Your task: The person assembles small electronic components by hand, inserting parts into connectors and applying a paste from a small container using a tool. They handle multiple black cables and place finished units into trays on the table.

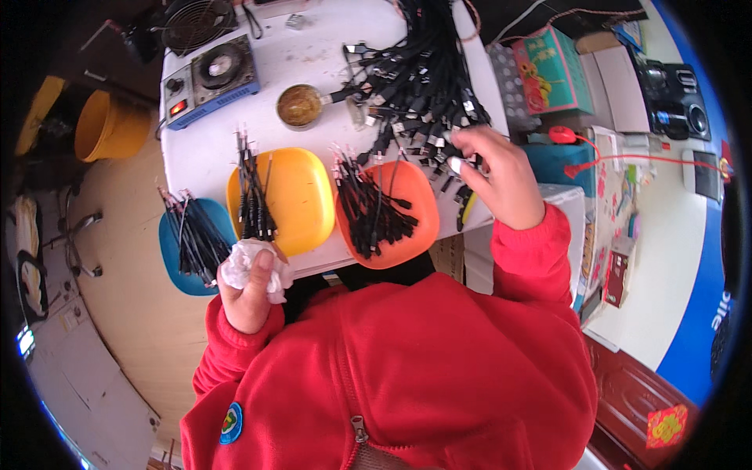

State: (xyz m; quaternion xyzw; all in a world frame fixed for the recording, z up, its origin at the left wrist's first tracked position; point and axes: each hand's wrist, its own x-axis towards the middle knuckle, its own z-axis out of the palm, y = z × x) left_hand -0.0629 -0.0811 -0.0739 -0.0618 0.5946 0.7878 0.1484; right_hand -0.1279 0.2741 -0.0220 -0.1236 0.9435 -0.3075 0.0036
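Observation:
My left hand [247, 301] is closed round a crumpled white tissue [252, 270], just in front of the blue and yellow trays. My right hand [505, 176] reaches to the edge of a big heap of black USB cables [423, 86]; its thumb and fingers are apart, with white at the tips, and nothing shows between them. Short black cables with bare wire ends lie in the blue tray [171, 258], the yellow tray [301, 196] and the orange tray [411, 184]. The cables in the yellow tray rest along its left side.
Behind the trays are a blue heating unit [211, 82] with a lit red switch and a round tin [299, 106] of amber paste. A fan [196, 27] stands at the back left. A yellow bucket [113, 125] is left of the white table [274, 47]. To the right is a green-and-pink box [552, 70].

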